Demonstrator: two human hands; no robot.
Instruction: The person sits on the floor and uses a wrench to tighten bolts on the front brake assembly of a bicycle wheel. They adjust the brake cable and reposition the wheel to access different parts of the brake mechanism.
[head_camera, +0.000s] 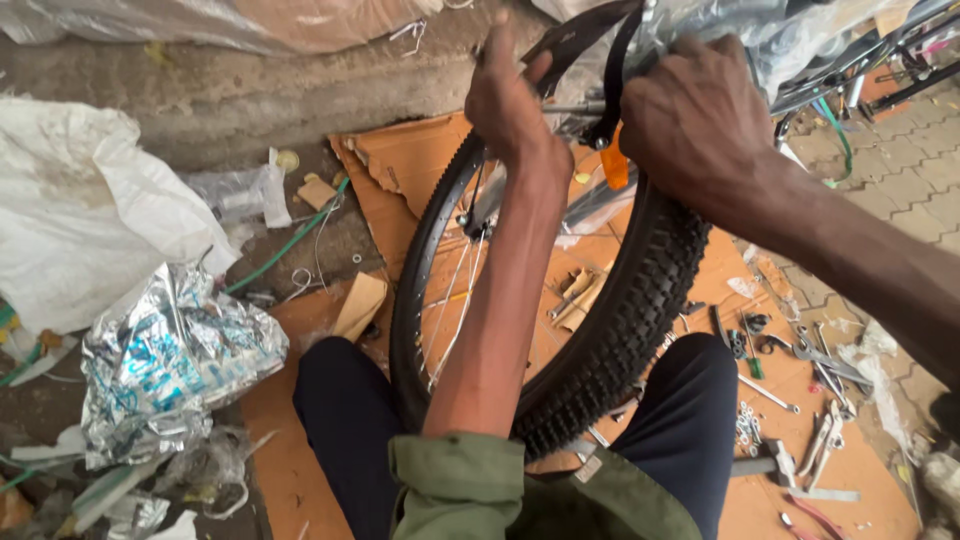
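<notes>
A bicycle wheel with a knobby black tyre (630, 320) stands upright between my knees. Over its top curves a black mudguard (580, 40) with an orange reflector (614, 168) below it. My left hand (510, 100) is closed near the mudguard and a thin metal rod beside the tyre's top; the exact thing inside its fingers is hidden. My right hand (695, 120) presses down on the top of the tyre and mudguard stay, fingers curled over it.
Flattened cardboard (400, 170) lies under the wheel. Wrenches, a hammer and loose nuts (800, 400) are scattered at the right. Crumpled foil (170, 360) and a white sack (90, 220) sit at the left. Another bicycle frame (880, 70) is at the upper right.
</notes>
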